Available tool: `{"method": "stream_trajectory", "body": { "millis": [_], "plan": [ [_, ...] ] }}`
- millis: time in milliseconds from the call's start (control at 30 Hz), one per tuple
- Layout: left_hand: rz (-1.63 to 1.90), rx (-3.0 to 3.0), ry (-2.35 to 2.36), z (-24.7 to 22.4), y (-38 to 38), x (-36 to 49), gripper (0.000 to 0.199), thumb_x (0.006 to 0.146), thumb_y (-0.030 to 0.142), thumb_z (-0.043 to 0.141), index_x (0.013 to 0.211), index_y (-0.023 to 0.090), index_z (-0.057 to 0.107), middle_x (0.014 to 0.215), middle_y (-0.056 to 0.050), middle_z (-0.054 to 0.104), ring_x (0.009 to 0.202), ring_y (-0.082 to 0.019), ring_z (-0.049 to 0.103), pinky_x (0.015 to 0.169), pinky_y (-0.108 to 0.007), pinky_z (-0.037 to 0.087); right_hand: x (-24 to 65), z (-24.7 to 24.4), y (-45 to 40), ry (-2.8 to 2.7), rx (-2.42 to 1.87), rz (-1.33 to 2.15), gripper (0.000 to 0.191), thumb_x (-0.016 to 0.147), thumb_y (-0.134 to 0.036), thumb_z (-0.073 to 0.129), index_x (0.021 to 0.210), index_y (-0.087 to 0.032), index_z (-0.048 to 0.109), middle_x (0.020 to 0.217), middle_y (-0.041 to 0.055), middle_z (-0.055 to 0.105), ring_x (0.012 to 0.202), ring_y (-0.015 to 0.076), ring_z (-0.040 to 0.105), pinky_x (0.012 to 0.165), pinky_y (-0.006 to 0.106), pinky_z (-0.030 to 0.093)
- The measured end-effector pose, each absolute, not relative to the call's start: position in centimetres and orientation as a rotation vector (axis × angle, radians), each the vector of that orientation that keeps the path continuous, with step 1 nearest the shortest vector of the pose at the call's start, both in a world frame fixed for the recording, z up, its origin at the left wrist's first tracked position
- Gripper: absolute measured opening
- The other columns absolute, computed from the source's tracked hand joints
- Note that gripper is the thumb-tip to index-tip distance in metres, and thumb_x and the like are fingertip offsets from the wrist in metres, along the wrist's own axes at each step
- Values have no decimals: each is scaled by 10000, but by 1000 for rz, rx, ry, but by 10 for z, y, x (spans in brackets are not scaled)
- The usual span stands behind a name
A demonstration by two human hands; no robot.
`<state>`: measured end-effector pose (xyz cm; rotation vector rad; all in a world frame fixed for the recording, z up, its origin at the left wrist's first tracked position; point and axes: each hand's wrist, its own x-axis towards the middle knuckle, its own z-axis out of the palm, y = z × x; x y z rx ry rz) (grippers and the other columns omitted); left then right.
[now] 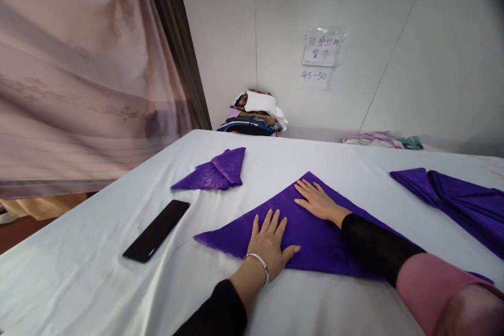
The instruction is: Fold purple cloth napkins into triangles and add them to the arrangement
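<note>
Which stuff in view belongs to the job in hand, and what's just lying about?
Job:
flat purple cloth, being handled
white-covered table, the work surface
probably, going by colour: folded purple cloth at left, another purple cloth at right

Just lying about:
black phone
clothes pile behind the table
rumpled fabrics by the wall

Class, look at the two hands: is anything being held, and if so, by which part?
Nothing is held: the left hand lies flat over the near edge of the purple napkin, the right hand flat near its far corner.
</note>
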<state>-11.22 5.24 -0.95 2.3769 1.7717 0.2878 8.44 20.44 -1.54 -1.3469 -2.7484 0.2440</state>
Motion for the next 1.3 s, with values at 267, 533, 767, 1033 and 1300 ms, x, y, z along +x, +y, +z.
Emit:
{"method": "stream_trajectory", "body": {
  "millis": [267,533,767,1033,1300],
  "plan": [
    [271,2341,1781,-14,55,-112,750,807,685,197,1398,228,265,1488,-56,216,1374,-267,103,1092,-570,58,67,-4,178,-2734,-1333,297,688,874,-614,201,1412,-190,256,1492,90,159,1370,237,89,1089,484,90],
    [262,2337,1744,-15,56,-114,703,825,628,277,1398,222,260,1488,-61,213,1377,-253,95,1094,-560,36,38,-5,127,-2817,-1090,388,614,907,-550,184,1405,-204,275,1475,78,227,1363,232,147,1082,492,121],
    [266,2361,1726,-11,55,-125,732,825,621,288,1397,167,255,1486,-73,223,1377,-231,103,1110,-498,85,39,-6,129,-2837,-1092,326,663,891,-587,188,1412,-182,252,1478,83,216,1364,237,136,1085,487,104],
    [190,2126,2069,-4,51,-142,767,819,655,180,1396,157,267,1487,-84,209,1374,-267,107,1091,-534,46,39,-8,127,-2833,-1084,280,681,873,-618,205,1413,-206,250,1478,95,218,1363,244,141,1079,491,109],
    [139,1849,2397,-2,36,-194,838,786,703,160,1398,139,260,1492,-87,181,1371,-288,106,1083,-540,69,38,-6,127,-2820,-1105,331,687,863,-641,192,1407,-229,267,1482,75,214,1365,236,134,1085,479,97]
  ]
}}
